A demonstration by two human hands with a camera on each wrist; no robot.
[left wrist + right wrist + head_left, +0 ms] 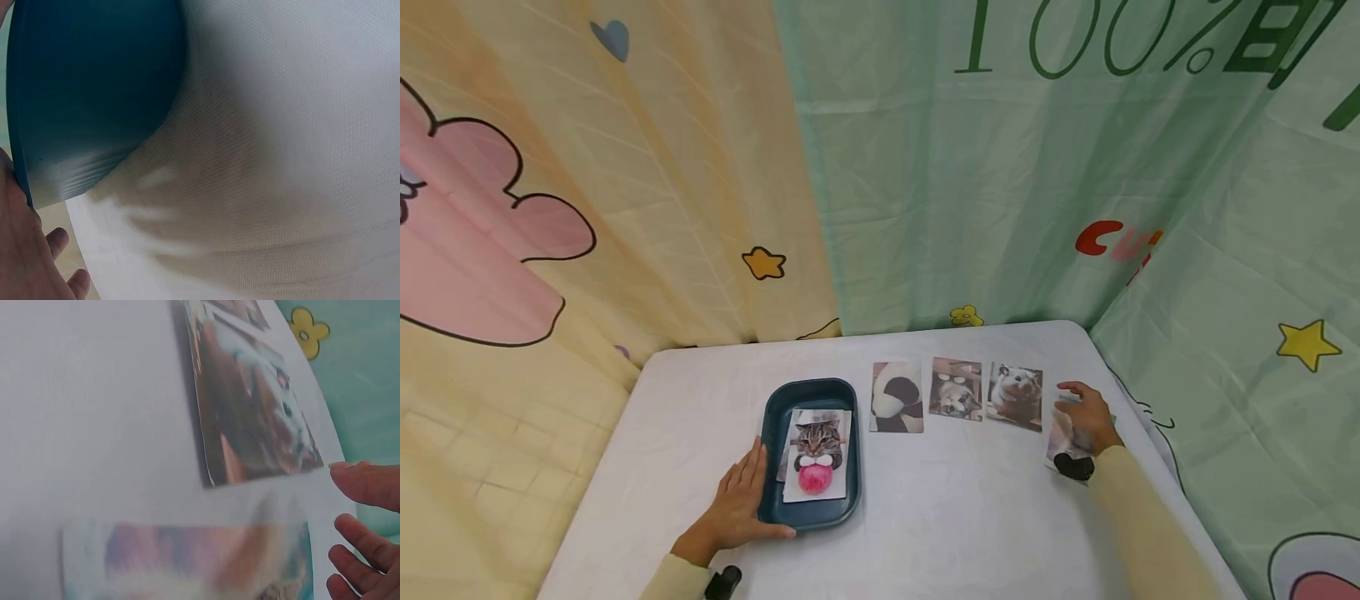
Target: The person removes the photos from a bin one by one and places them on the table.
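Observation:
A dark teal tray (pixel 812 517) holds a stack of photo cards, with a tabby cat and pink ball card (pixel 820 458) on top. Along the tray's left wall rest the straight fingers of my left hand (pixel 733 508), its thumb by the front rim. My right hand (pixel 1092 421) hovers over a pastel photo card (pixel 1060 437) at the right, fingers spread and holding nothing. Part of that card hides beneath the hand and wrist. In the right wrist view, thumb and fingers stand apart beside the hamster-like animal card (pixel 250 406).
Three more cards lie in a row between tray and right hand: a black-and-white one (pixel 897 404), a grey animal card (pixel 956 392) and the hamster-like one. They lie on a white-covered table (pixel 955 517). Printed curtains (pixel 925 208) hang behind it and at both sides.

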